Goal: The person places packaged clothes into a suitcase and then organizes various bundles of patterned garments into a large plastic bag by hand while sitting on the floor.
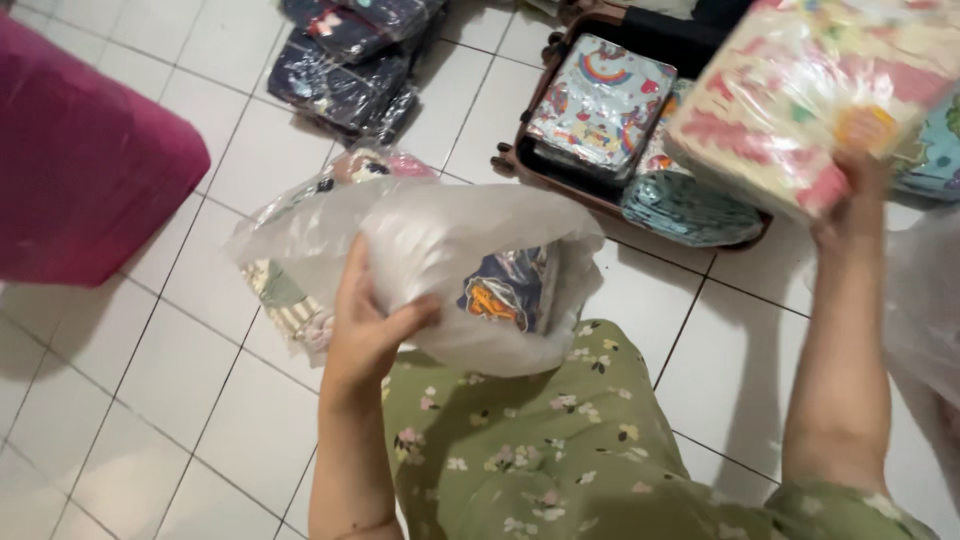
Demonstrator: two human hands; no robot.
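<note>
At the far left a blurred magenta cushion-like block (85, 165) fills the edge of the view above the white tiled floor (170, 380). Further along, at the top, a stack of dark plastic-wrapped packs (345, 60) lies on the tiles. Below it, near the middle, the left hand (365, 325) is closed around a crumpled clear plastic bag (450, 250) — thumb pressed over the front, fingers wrapped behind it — and holds it up just above the person's lap, which is covered by green floral cloth (540, 440). Through the bag shows a folded dark blue piece with an orange print (505, 290), and behind the bag another wrapped bundle of striped and pinkish cloth (290, 290) rests on the floor. To the right of the bag an open brown suitcase (525, 165) sits on the tiles, packed with wrapped sets: one with a rainbow print (600, 100) on top and a teal patterned one (690, 208) at its near edge. At the far right the right hand (855, 165) is raised, its fingers clamped on the lower edge of a flat plastic-wrapped pack with a pink and cream pattern (800, 90), held tilted in the air over the suitcase — blurred, so its print cannot be made out. More clear plastic (925, 300) hangs at the right margin.
</note>
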